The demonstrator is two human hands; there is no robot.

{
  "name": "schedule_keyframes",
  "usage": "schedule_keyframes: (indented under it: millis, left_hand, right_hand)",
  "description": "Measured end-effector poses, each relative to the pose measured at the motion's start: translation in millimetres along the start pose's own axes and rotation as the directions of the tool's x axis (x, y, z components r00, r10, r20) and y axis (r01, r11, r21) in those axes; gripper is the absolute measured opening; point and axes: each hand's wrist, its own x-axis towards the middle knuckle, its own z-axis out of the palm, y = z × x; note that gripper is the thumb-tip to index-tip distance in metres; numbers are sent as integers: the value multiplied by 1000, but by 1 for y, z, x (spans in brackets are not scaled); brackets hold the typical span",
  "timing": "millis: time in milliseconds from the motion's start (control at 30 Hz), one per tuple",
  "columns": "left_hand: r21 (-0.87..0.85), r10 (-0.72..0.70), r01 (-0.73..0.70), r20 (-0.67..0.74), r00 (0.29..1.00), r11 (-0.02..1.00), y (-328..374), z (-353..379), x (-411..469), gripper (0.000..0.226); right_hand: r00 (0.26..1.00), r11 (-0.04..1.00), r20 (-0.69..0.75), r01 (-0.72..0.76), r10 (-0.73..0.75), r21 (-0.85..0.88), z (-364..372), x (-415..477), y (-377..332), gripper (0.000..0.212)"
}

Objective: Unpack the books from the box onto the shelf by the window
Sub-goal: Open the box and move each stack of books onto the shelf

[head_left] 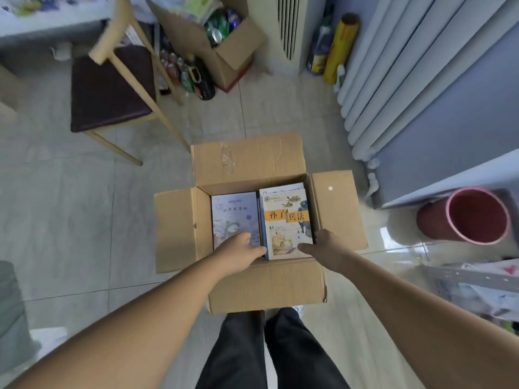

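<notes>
An open cardboard box (269, 287) sits on the floor in front of my feet. Inside lie two stacks of books: a pale blue book (234, 217) tops the left stack and a book with an orange title band (285, 220) tops the right one. My left hand (240, 255) lies over the blue book's near end, its fingers curling into the gap at the orange-titled book's left edge. My right hand (323, 247) holds that book's near right corner, thumb on the cover and fingers down its side. The shelf is out of view.
A wooden chair (112, 91) stands at the back left. Behind it are bottles and a second cardboard box (233, 54) of clutter. Curtains (393, 80) hang at the right, with a red bucket (466, 217) below them. A radiator (289, 26) stands at the back.
</notes>
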Motion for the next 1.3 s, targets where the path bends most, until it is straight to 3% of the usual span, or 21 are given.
schedule_keyframes:
  millis: [100,233,500,667,933,1033,1167,1300]
  left_hand:
    - [-100,-38,39,11,999,994,-7,15,56,58]
    - [-222,-107,105,1,994,969,-17,34,118,69]
    - [-346,-193,190,25,981,919,-27,59,179,85]
    - [-512,-189,181,36,981,840,-26,62,197,58]
    - [-667,-230,172,2,973,725,-22,77,210,71]
    - [-698,-249,154,-37,968,699,-24,79,205,59]
    - [-713,-265,157,-42,963,683,-30,77,202,61]
    - [-734,-274,122,-90,958,668,-33,73,206,40]
  right_hand:
    - [999,994,12,-46,45,100,18,50,5,18]
    - [994,978,-30,-98,105,187,46,104,17,49]
    - [972,960,-99,-188,212,209,66,149,28,58]
    - [969,913,-44,-214,244,347,70,163,36,55]
    - [973,889,-51,-184,226,420,75,168,34,51]
    - [980,901,-31,-170,198,398,78,164,31,51]
    - [982,898,-14,-169,191,406,81,163,24,48]
    - [987,898,10,-153,163,412,85,160,21,57]
